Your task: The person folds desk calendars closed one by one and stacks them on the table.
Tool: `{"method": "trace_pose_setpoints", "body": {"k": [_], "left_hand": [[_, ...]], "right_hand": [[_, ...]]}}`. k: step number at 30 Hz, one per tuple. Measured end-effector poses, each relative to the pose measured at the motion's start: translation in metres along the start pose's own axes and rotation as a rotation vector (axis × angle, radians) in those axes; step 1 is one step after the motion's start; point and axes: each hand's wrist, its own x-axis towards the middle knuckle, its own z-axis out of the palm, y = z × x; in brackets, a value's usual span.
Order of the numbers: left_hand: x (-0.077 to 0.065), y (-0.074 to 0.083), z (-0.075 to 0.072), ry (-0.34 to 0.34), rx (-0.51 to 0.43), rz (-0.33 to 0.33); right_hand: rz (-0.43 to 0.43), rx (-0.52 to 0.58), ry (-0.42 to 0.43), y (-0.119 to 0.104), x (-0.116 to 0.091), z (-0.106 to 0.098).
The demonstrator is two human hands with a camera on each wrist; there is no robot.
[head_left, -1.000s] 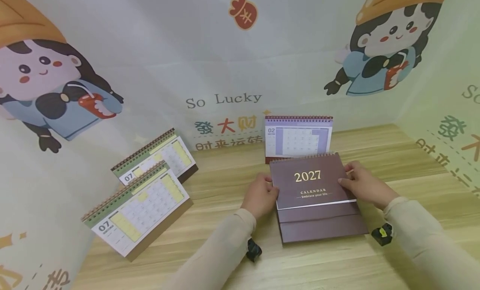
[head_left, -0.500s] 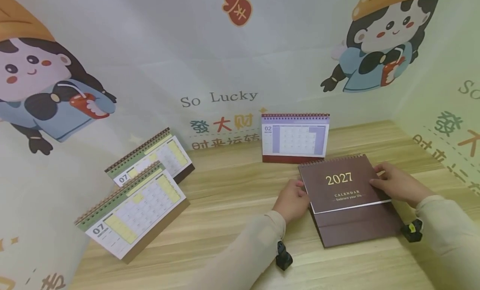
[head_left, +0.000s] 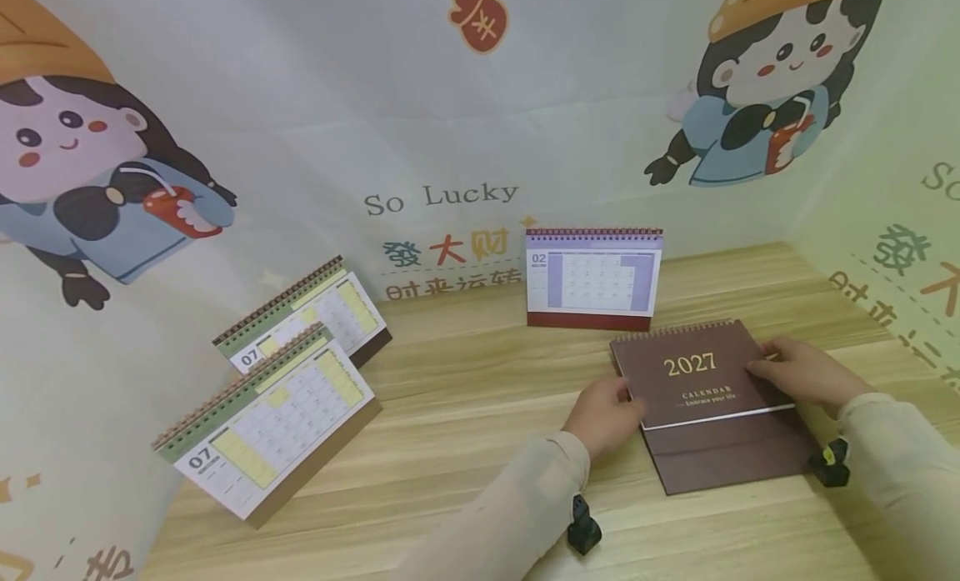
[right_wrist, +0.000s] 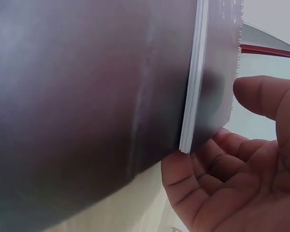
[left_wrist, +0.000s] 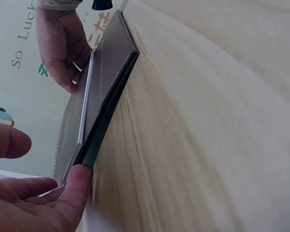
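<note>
A dark maroon 2027 desk calendar [head_left: 690,373] lies low over the wooden table at the right, its cover facing up and its base flap spread toward me. Fingers of my left hand [head_left: 603,418] touch its left edge. In the left wrist view the left thumb [left_wrist: 14,141] stands off from the cover. My right hand [head_left: 813,368] holds the opposite edge, thumb over the cover. In the right wrist view the fingers [right_wrist: 179,181] of that hand curl at the edge, by the white page block [right_wrist: 191,106].
Behind stands a purple desk calendar [head_left: 592,272] showing 02, near the printed backdrop [head_left: 337,147]. Two green-and-yellow desk calendars, a front one [head_left: 273,423] and a back one [head_left: 348,302], stand angled on the left, both showing 07. Bare wood of the table [head_left: 450,381] lies between.
Both hands and the maroon calendar have moved right and slightly toward me, away from in front of the purple calendar. The left thumb now shows apart from the cover. The other calendars stay put.
</note>
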Motion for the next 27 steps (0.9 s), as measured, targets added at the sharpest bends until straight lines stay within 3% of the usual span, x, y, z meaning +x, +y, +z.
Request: {"method": "trace_pose_setpoints", "body": {"k": [5,9,15,20,27], "left_hand": [[-0.004,0.0,-0.007,-0.01,0.069,-0.003],[-0.007,-0.001,-0.014,-0.019,0.022,-0.033],[-0.013,-0.003,-0.031,-0.025,-0.047,-0.02],[-0.016,-0.009,-0.049,0.015,-0.053,0.022],[-0.023,-0.021,-0.074,0.059,-0.051,0.008]], "right_hand": [[-0.007,-0.043,-0.011,-0.002,0.005,0.0],[-0.021,-0.083,-0.011,-0.002,0.006,-0.001],[-0.026,-0.12,0.024,-0.006,0.006,-0.007],[-0.042,-0.085,0.049,-0.026,0.016,-0.013],[-0.108,-0.036,0.139,-0.069,0.037,-0.022]]}}
